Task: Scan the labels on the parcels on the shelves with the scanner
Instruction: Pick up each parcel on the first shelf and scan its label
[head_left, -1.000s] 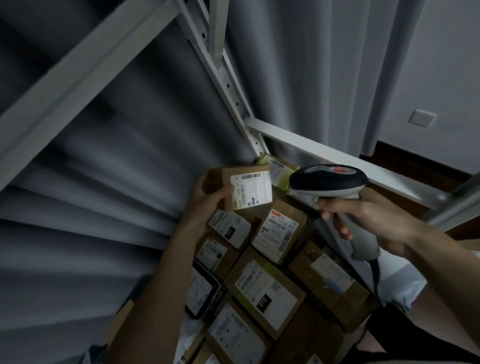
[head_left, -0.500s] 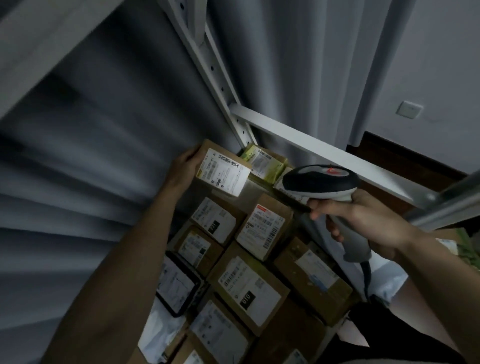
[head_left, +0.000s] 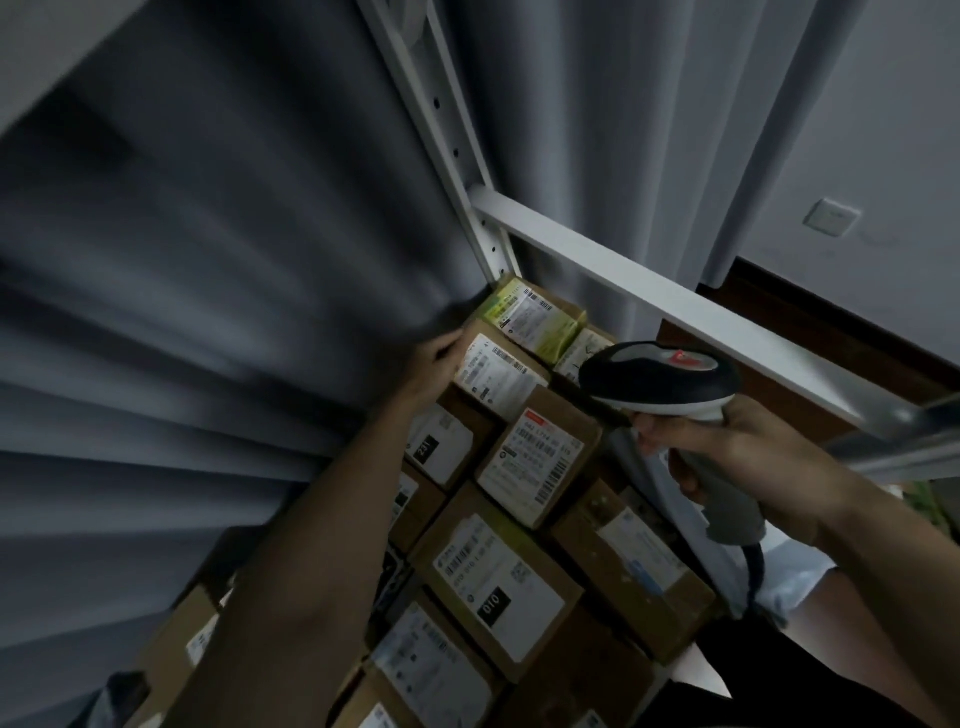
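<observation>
My left hand (head_left: 434, 358) grips the parcel (head_left: 498, 371); right hand (head_left: 727, 447) grips the scanner (head_left: 660, 376). I'd square its nose to the label.

Left hand (head_left: 434, 358) gripping the far edge of a small labelled parcel (head_left: 496, 371), yellow-green parcel (head_left: 535, 317) just behind that parcel, right hand (head_left: 727, 457) holding the scanner (head_left: 660, 379) just right of it, white shelf rail (head_left: 649, 291) beyond
</observation>
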